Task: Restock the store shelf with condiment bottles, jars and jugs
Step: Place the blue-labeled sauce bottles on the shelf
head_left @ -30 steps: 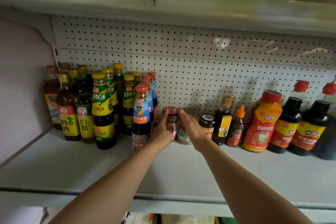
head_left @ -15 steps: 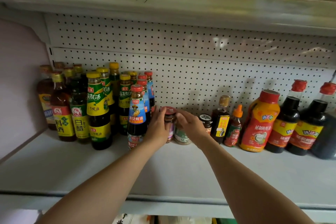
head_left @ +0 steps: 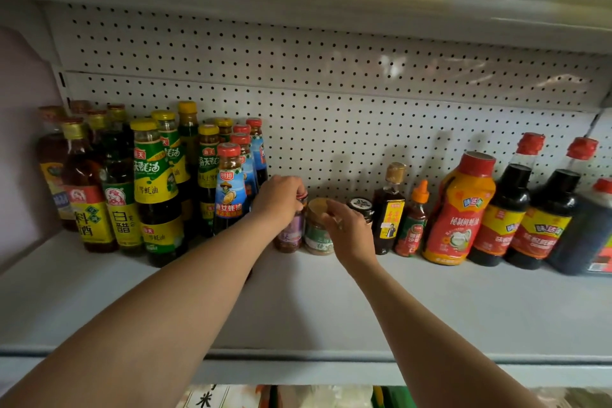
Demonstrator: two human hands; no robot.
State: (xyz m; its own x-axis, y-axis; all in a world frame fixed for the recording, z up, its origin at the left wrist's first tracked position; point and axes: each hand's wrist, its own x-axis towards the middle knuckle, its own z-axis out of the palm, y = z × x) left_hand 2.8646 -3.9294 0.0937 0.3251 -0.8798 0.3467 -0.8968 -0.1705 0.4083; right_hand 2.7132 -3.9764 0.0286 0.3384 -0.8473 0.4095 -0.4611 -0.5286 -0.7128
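Observation:
Two small jars stand side by side at the back of the white shelf [head_left: 331, 308]. My left hand [head_left: 281, 197] grips the red lid of the purple-labelled jar [head_left: 291, 232]. My right hand [head_left: 346, 228] sits just right of the tan-lidded, green-labelled jar [head_left: 318, 228], fingers loosely curled at its lid; whether they hold it I cannot tell. A black-lidded jar [head_left: 361, 207] stands behind my right hand.
Tall yellow- and red-capped sauce bottles [head_left: 155, 189] crowd the left end. To the right stand a slim brown bottle [head_left: 389, 209], an orange-capped chili bottle [head_left: 414, 222], a red-and-yellow squeeze bottle [head_left: 458, 209] and dark soy bottles [head_left: 506, 205]. Pegboard [head_left: 331, 76] backs the shelf.
My right hand has slid off the tan-lidded jar toward the right, uncovering its lid. My left hand stays on the red-lidded jar.

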